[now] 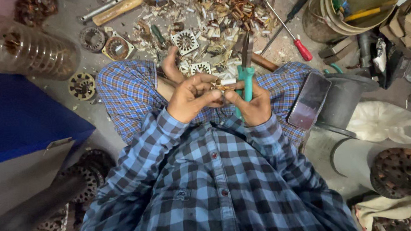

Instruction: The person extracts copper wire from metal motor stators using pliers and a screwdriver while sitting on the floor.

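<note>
Teal-handled pliers point(246, 76) stand up in the person's right hand point(254, 106), with the dark metal tip pointing away toward the messy floor point(286, 45). The right fingers are wrapped tight around the handles. The left hand point(190, 97) sits just beside the right one, and its fingers are pinched together on a small piece with copper wire point(223, 85), held between both hands above the lap. A short pale tube shows at the top of that piece. It is too small to tell just how the wire sits in it. On the floor in front of the crossed legs lies a big heap of scraps point(219, 11), with bits of copper and pale paper slips mixed in. It looks as if a good deal of picking apart is done. Some round and square metal motor cores point(185, 40) lie near the heap, and a few look bare of wire. More round cores sit at the bottom left and the far right, so it seems some are left. A red-handled screwdriver point(291, 36) and a wooden-handled hammer point(115, 10) lie near the heap, and no hand touches them. A dark phone point(309, 100) rests on the person's right knee. A clear plastic bottle point(24, 50) lies at the top left, and a bucket point(350, 14) with tools stands at the top right.
</note>
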